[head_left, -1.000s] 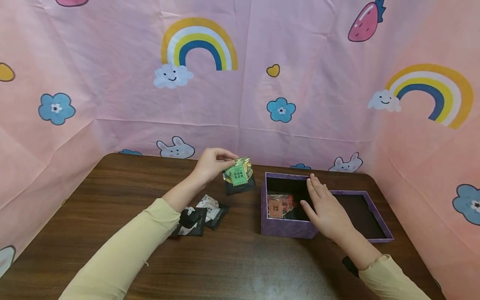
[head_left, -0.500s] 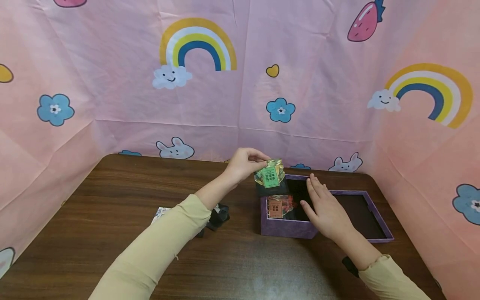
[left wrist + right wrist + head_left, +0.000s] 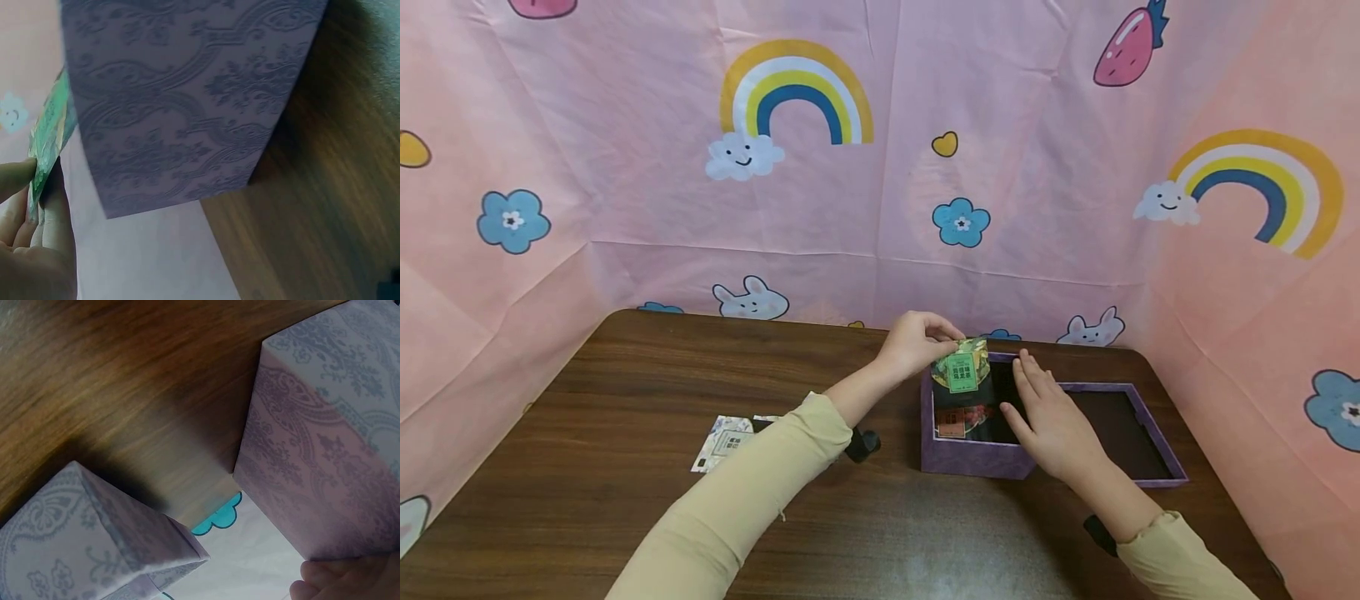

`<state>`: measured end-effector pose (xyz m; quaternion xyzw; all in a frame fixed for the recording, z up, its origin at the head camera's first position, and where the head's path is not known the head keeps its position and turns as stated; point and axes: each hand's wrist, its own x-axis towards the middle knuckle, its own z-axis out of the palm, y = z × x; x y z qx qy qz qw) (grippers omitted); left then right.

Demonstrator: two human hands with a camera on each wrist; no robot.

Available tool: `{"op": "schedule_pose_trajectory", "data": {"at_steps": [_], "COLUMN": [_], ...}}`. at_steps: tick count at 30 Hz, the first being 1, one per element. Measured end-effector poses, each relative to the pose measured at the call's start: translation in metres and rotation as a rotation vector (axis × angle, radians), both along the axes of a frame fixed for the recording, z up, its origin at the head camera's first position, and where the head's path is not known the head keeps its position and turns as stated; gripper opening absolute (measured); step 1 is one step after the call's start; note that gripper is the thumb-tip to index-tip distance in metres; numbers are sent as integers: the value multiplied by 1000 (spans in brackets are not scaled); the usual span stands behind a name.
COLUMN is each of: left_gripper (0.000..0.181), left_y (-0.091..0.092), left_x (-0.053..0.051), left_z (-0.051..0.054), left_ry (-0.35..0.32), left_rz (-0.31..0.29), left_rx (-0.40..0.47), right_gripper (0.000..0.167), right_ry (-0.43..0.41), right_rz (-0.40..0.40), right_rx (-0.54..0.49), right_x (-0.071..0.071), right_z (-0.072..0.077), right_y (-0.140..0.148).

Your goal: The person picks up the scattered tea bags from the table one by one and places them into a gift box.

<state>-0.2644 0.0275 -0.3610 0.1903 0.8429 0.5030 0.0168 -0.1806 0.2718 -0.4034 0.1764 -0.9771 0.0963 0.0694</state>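
Pink cloth [image 3: 820, 204] backed my wooden table [image 3: 880, 533]. Left hand [image 3: 916, 344] pinched a packet [image 3: 961, 373]; straight-fingered right hand [image 3: 1054, 422] touched the box [image 3: 973, 460].

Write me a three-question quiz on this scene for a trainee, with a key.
1. True or false: the left hand pinches the green-labelled packet.

2. Pick one. The right hand is:
A) pinching a packet
B) resting against the purple box
C) clenched in a fist

3. Fill in: in the head view, the shallow purple tray lies to the ____ of the purple box.

Key: 1. True. 2. B. 3. Right.
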Motion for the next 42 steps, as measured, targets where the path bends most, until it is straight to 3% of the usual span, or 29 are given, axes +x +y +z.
{"op": "schedule_pose_trajectory", "data": {"at_steps": [7,16,42], "left_gripper": [11,8,9], "left_y": [5,8,7], "left_x": [2,7,11], "left_z": [-13,-19,-15], "left_ry": [31,121,157], "left_rz": [-67,-126,-165], "left_rx": [-68,-157,-265], "right_gripper": [72,71,72], "right_ry": [-13,-12,-26], "right_rz": [-3,-7,-9], "right_rx": [-2,-1,-6], "right_x": [1,1,2], "right_z": [2,2,3], "right_y": [-1,0,-1]}}
